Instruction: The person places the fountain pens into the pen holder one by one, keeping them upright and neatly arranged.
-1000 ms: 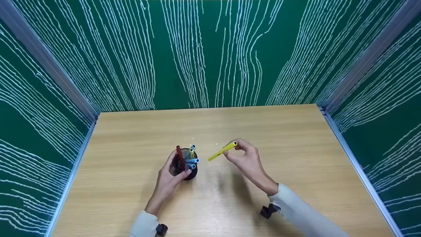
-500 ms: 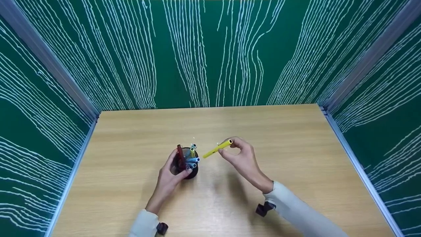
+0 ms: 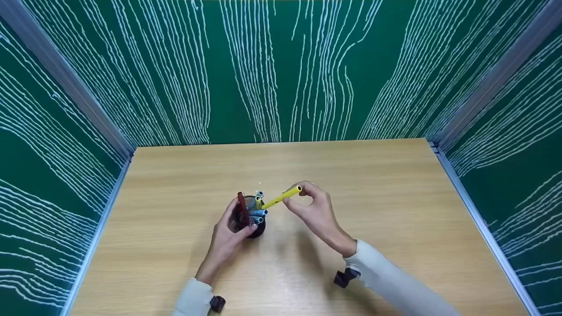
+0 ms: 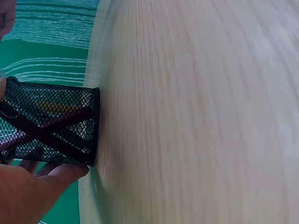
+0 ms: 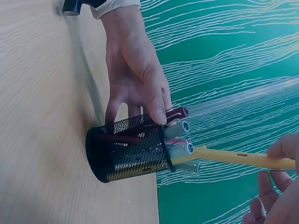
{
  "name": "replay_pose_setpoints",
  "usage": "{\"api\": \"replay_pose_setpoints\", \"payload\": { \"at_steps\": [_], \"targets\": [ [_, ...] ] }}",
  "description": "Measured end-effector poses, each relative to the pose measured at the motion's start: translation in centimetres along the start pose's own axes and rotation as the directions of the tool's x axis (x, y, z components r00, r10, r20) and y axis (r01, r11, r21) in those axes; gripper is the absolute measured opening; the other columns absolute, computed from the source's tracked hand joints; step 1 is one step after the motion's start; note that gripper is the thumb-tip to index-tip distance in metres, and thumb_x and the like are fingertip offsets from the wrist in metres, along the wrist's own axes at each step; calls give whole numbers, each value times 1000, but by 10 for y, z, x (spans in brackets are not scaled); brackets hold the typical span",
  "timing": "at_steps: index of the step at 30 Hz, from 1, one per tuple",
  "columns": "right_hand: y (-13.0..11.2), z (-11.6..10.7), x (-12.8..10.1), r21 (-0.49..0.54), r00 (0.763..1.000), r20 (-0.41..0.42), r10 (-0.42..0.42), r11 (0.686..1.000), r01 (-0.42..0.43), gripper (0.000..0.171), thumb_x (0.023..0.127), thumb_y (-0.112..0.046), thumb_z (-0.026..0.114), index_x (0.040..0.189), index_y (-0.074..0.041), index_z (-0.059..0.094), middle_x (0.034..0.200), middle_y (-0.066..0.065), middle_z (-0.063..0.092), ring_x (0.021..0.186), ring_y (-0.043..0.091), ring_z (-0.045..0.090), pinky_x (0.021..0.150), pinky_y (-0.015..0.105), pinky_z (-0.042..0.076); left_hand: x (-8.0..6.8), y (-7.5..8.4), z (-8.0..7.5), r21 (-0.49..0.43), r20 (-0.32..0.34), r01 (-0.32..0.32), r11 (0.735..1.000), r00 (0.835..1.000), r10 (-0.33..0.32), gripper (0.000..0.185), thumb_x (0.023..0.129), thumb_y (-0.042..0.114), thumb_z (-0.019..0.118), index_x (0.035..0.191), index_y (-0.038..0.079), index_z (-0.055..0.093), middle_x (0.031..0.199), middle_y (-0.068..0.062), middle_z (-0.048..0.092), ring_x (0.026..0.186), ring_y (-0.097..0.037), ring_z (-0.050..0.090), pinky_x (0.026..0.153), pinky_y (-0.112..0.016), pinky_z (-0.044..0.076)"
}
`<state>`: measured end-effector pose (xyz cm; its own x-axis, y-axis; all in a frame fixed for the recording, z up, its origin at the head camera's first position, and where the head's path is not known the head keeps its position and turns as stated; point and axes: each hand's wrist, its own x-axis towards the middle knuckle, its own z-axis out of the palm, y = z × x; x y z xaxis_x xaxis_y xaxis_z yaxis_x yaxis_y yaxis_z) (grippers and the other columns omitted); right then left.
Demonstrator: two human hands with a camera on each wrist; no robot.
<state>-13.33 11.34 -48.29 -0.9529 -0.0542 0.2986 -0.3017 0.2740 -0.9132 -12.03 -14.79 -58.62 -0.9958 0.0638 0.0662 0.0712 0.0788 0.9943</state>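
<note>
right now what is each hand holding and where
Right hand pinches the yellow pen near its upper end. Left hand grips the mesh cup around its side.

Both hands are showing bare, left hand and right hand. Back from the fingers, pale cream long sleeves are covering both forearms, and a small black device is sitting strapped at each wrist.

black wire-mesh metal cup, smooth yellow plastic pen, matt wood-grain tabletop
</note>
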Motion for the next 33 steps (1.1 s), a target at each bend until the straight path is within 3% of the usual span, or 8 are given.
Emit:
{"api": "replay_pose_setpoints", "payload": {
  "at_steps": [4, 8, 12, 20, 27, 33],
  "targets": [
    [0, 7, 0, 4, 1000, 10, -25, 1000, 25, 15, 90, -6, 88, 101, -12, 80, 103, -1, 75, 107, 30, 63, 102, 49, 47, 0, 0, 1, 15, -4, -2, 1000, 1000, 2, 96, 91, 15, 92, 171, 8, 38, 166, -24, 50, 155, -40, 46, 130, -50, 33],
    [0, 13, 0, -5, 999, 19, -32, 999, 33, 17, 89, -5, 89, 101, -13, 81, 102, -3, 75, 104, 29, 61, 98, 42, 45, 0, 1, 1, 30, -9, 11, 999, 1000, -10, 98, 90, 17, 93, 171, 12, 39, 167, -22, 49, 156, -39, 45, 130, -49, 32],
    [2, 20, -2, -12, 999, 36, -29, 999, 30, 17, 88, -7, 90, 101, -13, 80, 103, -3, 75, 103, 22, 60, 97, 44, 45, -1, 1, 0, 45, -16, 20, 999, 1000, -19, 99, 90, 18, 94, 172, 13, 39, 168, -20, 49, 157, -37, 45, 131, -49, 32],
    [8, 33, -3, -33, 998, 57, -39, 999, 41, 18, 86, -5, 90, 100, -13, 81, 104, -3, 76, 103, 25, 63, 97, 44, 49, -1, 1, 0, 53, -19, 24, 998, 1000, -23, 98, 89, 18, 94, 171, 16, 40, 166, -19, 52, 154, -36, 49, 130, -49, 34],
    [11, 41, -5, -33, 996, 72, -51, 998, 54, 19, 85, -5, 90, 99, -13, 81, 104, -4, 76, 104, 21, 63, 97, 48, 52, -1, 1, -1, 129, -25, 2, 992, 1000, 1, 93, 91, 23, 93, 169, 14, 45, 162, -19, 57, 153, -39, 49, 133, -59, 26],
    [15, 46, -6, -46, 992, 108, -63, 997, 68, 22, 86, -8, 92, 106, -8, 83, 108, -1, 77, 106, 21, 65, 98, 49, 53, -1, 1, -2, 113, -22, 3, 994, 1000, 0, 94, 91, 23, 93, 170, 15, 43, 163, -18, 56, 154, -38, 48, 132, -57, 28]
  ]
}}
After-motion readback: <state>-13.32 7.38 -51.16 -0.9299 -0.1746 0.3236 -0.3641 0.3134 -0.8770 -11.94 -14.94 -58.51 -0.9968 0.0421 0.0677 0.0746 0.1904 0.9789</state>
